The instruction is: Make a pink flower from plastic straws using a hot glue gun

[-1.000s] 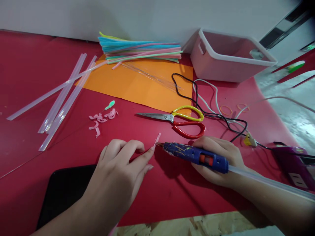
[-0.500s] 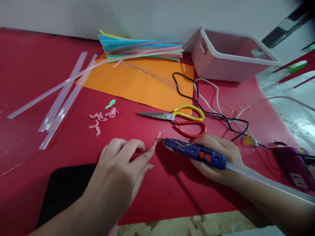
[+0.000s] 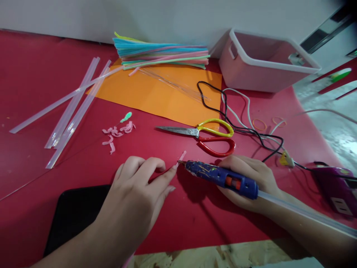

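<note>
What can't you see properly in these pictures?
All in the head view:
Pink fuzzy strip: lower end, behind the left hand.
Right hand: some fingers, behind the blue plastic glue gun.
Flat black object: partly behind the left forearm.
Pale pink plastic box: bottom, behind its front wall.
Purple box with sockets: cut off by the right edge.

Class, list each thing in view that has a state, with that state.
Left hand, pinching pink strip
Right hand, gripping glue gun
Glue gun, stick loaded
Scissors, closed
Pink bin, upright, open-topped
Pipe cleaners, heaped
Orange sheet, flat, partly covered
Clear sticks, crossed
Pink scraps, curled
Black cord, loosely looped
Black slab, flat, partly hidden
Purple socket box, visible outlet empty
</note>
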`<action>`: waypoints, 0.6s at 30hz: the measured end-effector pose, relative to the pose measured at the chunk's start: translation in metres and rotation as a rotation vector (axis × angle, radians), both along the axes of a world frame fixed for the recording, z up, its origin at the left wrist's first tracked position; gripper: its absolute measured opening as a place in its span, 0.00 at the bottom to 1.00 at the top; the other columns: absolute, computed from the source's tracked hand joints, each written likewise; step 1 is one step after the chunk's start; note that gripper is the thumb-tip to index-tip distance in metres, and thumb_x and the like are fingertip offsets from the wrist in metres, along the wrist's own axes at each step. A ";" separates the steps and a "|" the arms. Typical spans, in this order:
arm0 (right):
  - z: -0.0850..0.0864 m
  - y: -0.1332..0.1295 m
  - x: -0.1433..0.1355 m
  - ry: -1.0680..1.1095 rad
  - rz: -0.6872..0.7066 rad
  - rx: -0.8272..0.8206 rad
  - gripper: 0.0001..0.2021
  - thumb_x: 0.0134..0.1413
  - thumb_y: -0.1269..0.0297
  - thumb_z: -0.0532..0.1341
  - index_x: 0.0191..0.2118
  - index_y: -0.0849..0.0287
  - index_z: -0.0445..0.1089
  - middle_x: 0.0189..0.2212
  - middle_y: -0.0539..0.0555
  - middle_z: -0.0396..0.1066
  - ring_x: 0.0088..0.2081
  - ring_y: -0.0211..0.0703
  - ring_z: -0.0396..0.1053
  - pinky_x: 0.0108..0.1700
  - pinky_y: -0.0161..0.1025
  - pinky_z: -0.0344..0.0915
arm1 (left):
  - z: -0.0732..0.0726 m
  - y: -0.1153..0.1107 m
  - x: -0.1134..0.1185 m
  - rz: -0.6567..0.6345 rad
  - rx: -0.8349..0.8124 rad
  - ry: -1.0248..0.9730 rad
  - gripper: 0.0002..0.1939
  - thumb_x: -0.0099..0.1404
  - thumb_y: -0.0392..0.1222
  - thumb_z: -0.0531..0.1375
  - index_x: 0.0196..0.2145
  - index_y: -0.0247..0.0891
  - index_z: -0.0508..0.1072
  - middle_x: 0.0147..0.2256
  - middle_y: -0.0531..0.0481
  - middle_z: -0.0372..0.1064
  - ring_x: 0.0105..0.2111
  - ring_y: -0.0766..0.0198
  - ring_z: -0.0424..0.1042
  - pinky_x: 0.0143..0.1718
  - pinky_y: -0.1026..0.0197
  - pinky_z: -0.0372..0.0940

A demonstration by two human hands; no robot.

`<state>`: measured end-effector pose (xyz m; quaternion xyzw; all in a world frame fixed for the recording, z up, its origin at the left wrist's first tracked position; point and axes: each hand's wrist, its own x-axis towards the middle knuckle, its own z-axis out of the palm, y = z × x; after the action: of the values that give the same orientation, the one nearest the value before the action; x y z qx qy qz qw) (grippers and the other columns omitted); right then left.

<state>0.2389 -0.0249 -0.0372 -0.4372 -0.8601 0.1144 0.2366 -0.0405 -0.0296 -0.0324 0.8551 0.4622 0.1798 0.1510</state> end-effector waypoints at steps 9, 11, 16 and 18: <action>-0.001 -0.002 0.002 0.013 -0.017 -0.001 0.08 0.54 0.66 0.60 0.40 0.55 0.63 0.25 0.50 0.67 0.22 0.37 0.62 0.26 0.36 0.60 | 0.000 0.000 0.000 -0.006 0.012 0.011 0.15 0.69 0.38 0.58 0.52 0.43 0.75 0.45 0.46 0.70 0.40 0.54 0.61 0.43 0.47 0.62; -0.001 -0.001 0.002 0.004 0.000 0.005 0.08 0.54 0.65 0.60 0.41 0.55 0.63 0.26 0.50 0.68 0.23 0.37 0.63 0.26 0.36 0.61 | 0.000 0.000 0.000 -0.002 0.011 0.009 0.15 0.69 0.38 0.58 0.52 0.43 0.75 0.44 0.46 0.70 0.40 0.54 0.61 0.43 0.47 0.62; 0.002 -0.001 0.001 -0.015 -0.043 0.013 0.06 0.54 0.66 0.60 0.39 0.56 0.64 0.25 0.50 0.68 0.22 0.36 0.63 0.26 0.34 0.61 | 0.001 0.000 0.000 -0.013 -0.001 0.011 0.15 0.69 0.37 0.58 0.52 0.42 0.75 0.44 0.45 0.70 0.40 0.53 0.61 0.42 0.46 0.62; 0.001 -0.001 0.002 -0.013 -0.016 0.018 0.07 0.54 0.66 0.60 0.39 0.56 0.64 0.24 0.49 0.68 0.22 0.35 0.62 0.26 0.34 0.61 | 0.001 0.001 0.000 -0.018 0.000 0.013 0.15 0.69 0.37 0.58 0.52 0.42 0.75 0.45 0.45 0.70 0.39 0.53 0.61 0.42 0.46 0.62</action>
<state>0.2406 -0.0263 -0.0361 -0.4427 -0.8590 0.1021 0.2359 -0.0409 -0.0290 -0.0317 0.8605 0.4553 0.1731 0.1495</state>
